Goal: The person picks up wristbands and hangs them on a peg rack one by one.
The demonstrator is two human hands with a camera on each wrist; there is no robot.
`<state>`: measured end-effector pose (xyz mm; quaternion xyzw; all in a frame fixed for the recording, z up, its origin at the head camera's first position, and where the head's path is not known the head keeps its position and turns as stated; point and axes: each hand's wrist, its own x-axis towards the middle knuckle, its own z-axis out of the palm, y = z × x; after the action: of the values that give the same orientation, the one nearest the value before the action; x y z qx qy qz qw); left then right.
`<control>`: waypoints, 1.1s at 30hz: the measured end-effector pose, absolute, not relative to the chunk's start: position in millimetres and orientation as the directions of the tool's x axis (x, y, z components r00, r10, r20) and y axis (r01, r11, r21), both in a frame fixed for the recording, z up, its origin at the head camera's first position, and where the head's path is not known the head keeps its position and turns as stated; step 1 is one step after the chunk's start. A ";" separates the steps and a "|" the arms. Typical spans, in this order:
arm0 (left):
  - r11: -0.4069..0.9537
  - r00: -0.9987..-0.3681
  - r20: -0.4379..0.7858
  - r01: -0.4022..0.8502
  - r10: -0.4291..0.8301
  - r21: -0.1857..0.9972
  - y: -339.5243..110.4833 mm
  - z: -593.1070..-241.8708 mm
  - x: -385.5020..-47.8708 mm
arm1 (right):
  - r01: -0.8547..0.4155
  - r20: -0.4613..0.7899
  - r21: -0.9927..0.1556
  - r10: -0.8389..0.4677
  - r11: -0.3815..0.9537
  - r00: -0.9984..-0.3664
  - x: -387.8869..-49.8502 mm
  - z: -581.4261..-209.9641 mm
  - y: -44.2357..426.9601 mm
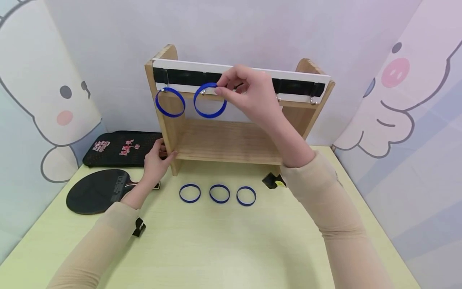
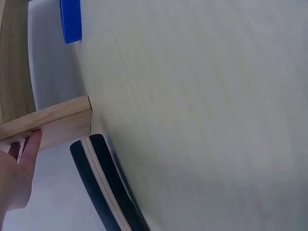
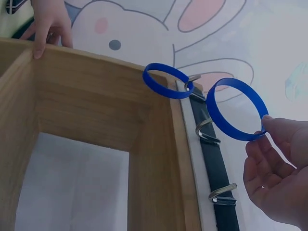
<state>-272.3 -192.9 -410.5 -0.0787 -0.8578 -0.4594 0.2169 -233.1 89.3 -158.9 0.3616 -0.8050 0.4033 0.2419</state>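
Observation:
My right hand [image 1: 254,90] pinches a blue ring [image 1: 210,116] between thumb and fingertips, before the white board [image 1: 296,75] along the top of a wooden shelf [image 1: 227,140]. In the right wrist view, this ring [image 3: 226,126] is beside a metal hook [image 3: 206,132], apparently apart from it. Another blue ring [image 1: 175,115] hangs from the leftmost hook. At the shelf's left side panel, my left hand [image 1: 155,162] grips the lower front edge, its thumb at the front. In the left wrist view, its fingers [image 2: 32,151] touch the panel's outer face.
Three blue rings, the left [image 1: 189,202], middle [image 1: 219,202] and right [image 1: 246,205], lie on the table [image 1: 216,249] before the shelf. Left are a black table tennis paddle [image 1: 94,190] and a black case [image 1: 119,150]. Small black pieces lie near the left sleeve and shelf's right foot.

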 end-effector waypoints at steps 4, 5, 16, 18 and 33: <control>0.566 -0.892 0.448 0.336 -0.066 0.753 -192.9 -410.5 -272.1 | -0.807 0.710 -0.423 -0.402 0.413 -0.578 -246.3 -161.6 83.4; 0.567 -0.892 0.447 0.335 -0.066 0.753 -192.8 -410.5 -272.0 | -0.814 0.717 -0.403 -0.408 0.418 -0.565 -249.5 -163.0 81.7; 0.570 -0.894 0.443 0.330 -0.068 0.753 -191.4 -411.5 -272.8 | -0.794 0.709 -0.297 -0.435 0.530 -0.555 -263.7 -175.5 70.2; 0.571 -0.891 0.449 0.336 -0.065 0.749 -191.0 -411.3 -272.5 | -0.793 0.703 -0.288 -0.443 0.537 -0.556 -263.8 -176.8 69.5; 0.574 -0.893 0.446 0.333 -0.064 0.749 -191.2 -410.1 -270.7 | -0.819 0.715 -0.287 -0.458 0.497 -0.529 -251.5 -169.8 82.6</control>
<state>-270.7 -191.2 -410.1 -0.0780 -0.8598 -0.4551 0.2181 -251.5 82.6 -169.8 0.3913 -0.8160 0.3137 0.2874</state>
